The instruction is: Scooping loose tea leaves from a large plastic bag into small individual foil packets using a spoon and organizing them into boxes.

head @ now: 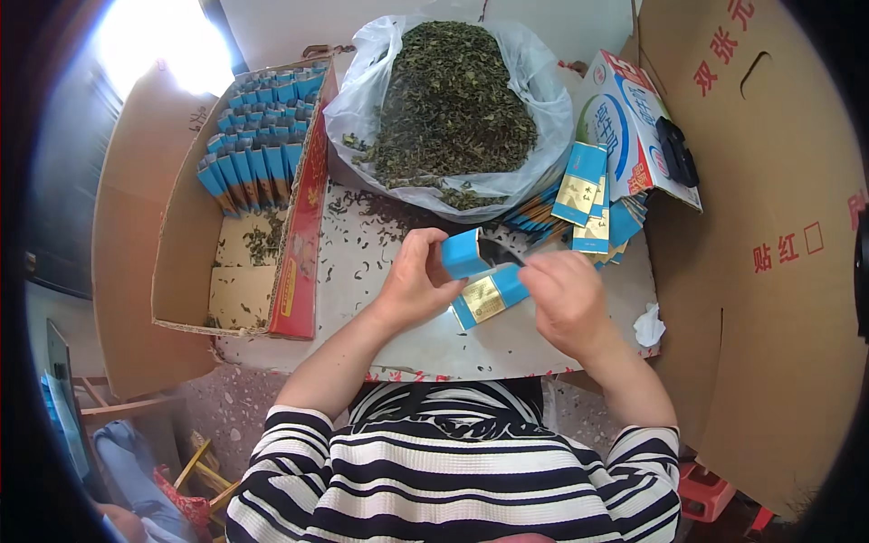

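Note:
Between its thumb and fingers my left hand [417, 278] holds a blue foil packet [461, 254], its mouth turned to the right. A dark utensil [510, 255], perhaps a small spoon or scoop, is in my right hand [567, 298], with its far end at the packet's mouth. Under both lies a flat blue and gold packet [483, 298] on the table. Beyond my hands stands a clear plastic bag [353, 108] heaped with dried leaf tea [455, 108]. More flat packets [580, 183] are piled right of the bag.
At the left, a cardboard box [299, 271] holds rows of upright blue packets [254, 170] and loose leaves. A printed milk carton [611, 122] with a black clip-like object [676, 152] stands at the back right. Crumpled tissue [649, 326] lies near the table's right edge, beside tall cardboard [767, 326].

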`<action>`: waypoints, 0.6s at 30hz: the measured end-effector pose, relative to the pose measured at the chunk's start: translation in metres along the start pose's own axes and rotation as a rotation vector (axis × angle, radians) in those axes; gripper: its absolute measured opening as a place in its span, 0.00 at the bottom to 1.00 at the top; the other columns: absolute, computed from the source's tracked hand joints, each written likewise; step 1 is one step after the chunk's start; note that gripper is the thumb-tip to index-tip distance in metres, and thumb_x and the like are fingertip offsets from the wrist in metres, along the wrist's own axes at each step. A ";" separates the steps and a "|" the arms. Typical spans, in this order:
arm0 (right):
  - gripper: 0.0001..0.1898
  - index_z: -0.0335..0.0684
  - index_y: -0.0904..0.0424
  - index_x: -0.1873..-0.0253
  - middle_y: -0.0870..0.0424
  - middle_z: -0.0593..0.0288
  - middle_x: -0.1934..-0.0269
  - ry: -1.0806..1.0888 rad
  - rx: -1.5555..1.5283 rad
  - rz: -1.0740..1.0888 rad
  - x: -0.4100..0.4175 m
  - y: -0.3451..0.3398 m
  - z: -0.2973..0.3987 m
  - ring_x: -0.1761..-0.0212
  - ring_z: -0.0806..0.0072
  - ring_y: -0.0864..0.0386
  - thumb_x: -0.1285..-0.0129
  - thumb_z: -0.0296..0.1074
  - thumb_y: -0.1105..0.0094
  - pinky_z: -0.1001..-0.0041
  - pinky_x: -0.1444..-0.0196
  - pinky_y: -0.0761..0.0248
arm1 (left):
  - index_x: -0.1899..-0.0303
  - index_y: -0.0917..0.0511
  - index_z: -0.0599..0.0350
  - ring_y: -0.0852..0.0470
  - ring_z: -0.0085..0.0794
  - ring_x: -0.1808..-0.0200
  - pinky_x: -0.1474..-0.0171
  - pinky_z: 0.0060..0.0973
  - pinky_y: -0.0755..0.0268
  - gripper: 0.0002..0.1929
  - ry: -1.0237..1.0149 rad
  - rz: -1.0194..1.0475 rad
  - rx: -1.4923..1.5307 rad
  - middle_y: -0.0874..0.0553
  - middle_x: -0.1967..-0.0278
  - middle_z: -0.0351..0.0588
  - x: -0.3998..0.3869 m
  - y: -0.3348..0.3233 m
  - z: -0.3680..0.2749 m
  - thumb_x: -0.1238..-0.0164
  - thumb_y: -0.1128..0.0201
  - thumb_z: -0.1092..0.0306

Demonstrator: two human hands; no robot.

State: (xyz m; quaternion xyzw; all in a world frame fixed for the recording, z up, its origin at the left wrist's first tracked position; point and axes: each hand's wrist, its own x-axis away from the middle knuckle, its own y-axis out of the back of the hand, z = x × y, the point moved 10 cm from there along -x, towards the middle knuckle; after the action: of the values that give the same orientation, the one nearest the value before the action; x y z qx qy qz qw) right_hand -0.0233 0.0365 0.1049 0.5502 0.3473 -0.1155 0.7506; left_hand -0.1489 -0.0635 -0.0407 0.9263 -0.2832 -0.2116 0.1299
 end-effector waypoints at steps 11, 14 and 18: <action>0.03 0.33 0.23 0.61 0.18 0.58 0.69 -0.571 -0.382 0.286 -0.014 -0.065 -0.048 0.68 0.73 0.18 0.39 0.22 0.41 0.73 0.67 0.26 | 0.49 0.28 0.59 0.24 0.38 0.54 0.52 0.30 0.28 0.31 -0.110 -0.018 -0.022 0.26 0.55 0.50 -0.002 0.006 -0.012 0.58 0.23 0.74; 0.04 0.33 0.24 0.60 0.18 0.61 0.68 -0.922 -0.702 0.276 0.005 -0.086 -0.073 0.68 0.79 0.19 0.34 0.27 0.43 0.79 0.66 0.23 | 0.50 0.27 0.59 0.24 0.39 0.53 0.51 0.30 0.28 0.30 -0.074 -0.006 0.000 0.25 0.56 0.50 -0.004 0.006 -0.007 0.59 0.22 0.73; 0.04 0.33 0.24 0.60 0.17 0.59 0.67 -1.177 -0.878 0.245 0.014 -0.087 -0.080 0.68 0.78 0.18 0.33 0.27 0.44 0.78 0.65 0.22 | 0.49 0.27 0.59 0.25 0.38 0.52 0.50 0.30 0.28 0.32 -0.079 0.004 0.045 0.26 0.55 0.50 -0.004 0.009 -0.007 0.61 0.21 0.72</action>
State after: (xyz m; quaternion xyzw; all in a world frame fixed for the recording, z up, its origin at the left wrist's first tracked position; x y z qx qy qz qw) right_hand -0.0935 0.0798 0.0187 0.0815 -0.1617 -0.1572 0.9708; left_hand -0.1525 -0.0680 -0.0297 0.9193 -0.2946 -0.2416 0.0983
